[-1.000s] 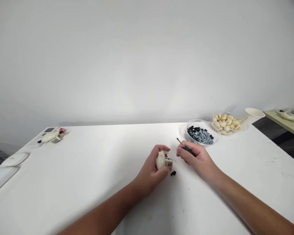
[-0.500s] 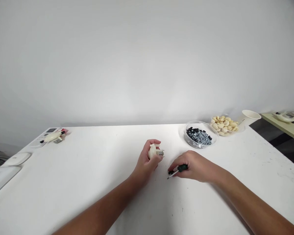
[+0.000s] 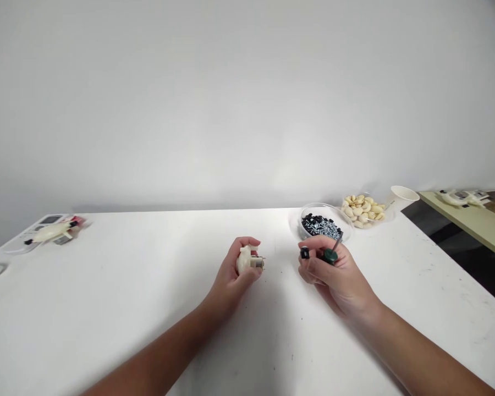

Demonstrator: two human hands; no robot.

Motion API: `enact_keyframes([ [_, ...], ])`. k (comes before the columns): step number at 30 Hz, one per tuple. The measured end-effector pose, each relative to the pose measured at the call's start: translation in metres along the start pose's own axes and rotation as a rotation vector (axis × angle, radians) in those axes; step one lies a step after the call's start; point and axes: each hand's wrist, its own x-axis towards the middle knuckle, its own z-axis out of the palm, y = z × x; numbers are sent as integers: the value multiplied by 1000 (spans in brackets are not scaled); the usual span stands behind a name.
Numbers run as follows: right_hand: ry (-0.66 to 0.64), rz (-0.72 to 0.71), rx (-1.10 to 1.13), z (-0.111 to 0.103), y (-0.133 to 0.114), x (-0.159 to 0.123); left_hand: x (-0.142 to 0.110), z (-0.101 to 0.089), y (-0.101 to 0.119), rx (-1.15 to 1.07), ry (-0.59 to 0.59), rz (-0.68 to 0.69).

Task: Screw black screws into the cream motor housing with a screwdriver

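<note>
Screwdriver (image 3: 330, 256) raised, cream motor assembly (image 3: 245, 261), axis pointing right

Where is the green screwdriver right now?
In the head view, the green-handled screwdriver is gripped in the person's right hand, just in front of the glass bowl of screws.

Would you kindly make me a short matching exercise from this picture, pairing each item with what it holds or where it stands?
Column 1:
1. Left hand
2. Right hand
3. Glass dish
4. Paper cup

Column 2:
A. Contains black parts and silver screws
B. Grips a cream plastic housing with a metal end
C. Grips a green-handled screwdriver and a small black part
D. Stands upright, right of pale nut-like pieces

Pairs: 1-B, 2-C, 3-A, 4-D.
</note>
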Motion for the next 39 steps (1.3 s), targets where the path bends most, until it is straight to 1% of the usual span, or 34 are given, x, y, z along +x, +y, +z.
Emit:
enact_keyframes([
  [2, -11, -10, -29, 0, -2, -3, 0, 0, -1, 13, -11, -3],
  [6, -76, -64, -103, 0, -7, -7, -2, 0, -1, 38, -29, 2],
  [8, -98, -94, -148, 1, -10, -8, -3, 1, 0, 64, -36, 30],
  [10, -102, -90, -190, 4, -13, -8, -5, 3, 0, 122, -38, 74],
  [12, -81, -67, -245, 9, -15, -9, -8, 5, 0, 220, -20, 159],
  [15, -24, -31, -381, 16, -13, -11, -10, 9, 1, 399, 46, 366],
  [17, -4, -31, -486, 20, -8, -12, -10, 11, 1, 493, 92, 504],
  [19, -6, -50, -574, 23, -3, -14, -10, 13, 1, 555, 121, 605],
  [22, -30, -122, -661, 26, 4, -16, -11, 14, 1, 599, 142, 686],
  [24, -45, -174, -709, 27, 6, -18, -12, 14, 2, 633, 147, 702],
  [26, -56, -189, -742, 27, 7, -18, -12, 14, 3, 676, 155, 710],
  [29, -48, -123, -726, 27, 8, -18, -12, 12, 3, 731, 184, 724],
  [32, -33, 4, -646, 27, 8, -16, -10, 11, 2, 784, 208, 710],
  [36, -56, 174, -508, 26, 7, -14, -10, 10, 1, 822, 203, 686],
  [39, -53, 209, -453, 26, 6, -14, -11, 11, 1, 848, 207, 659],
])
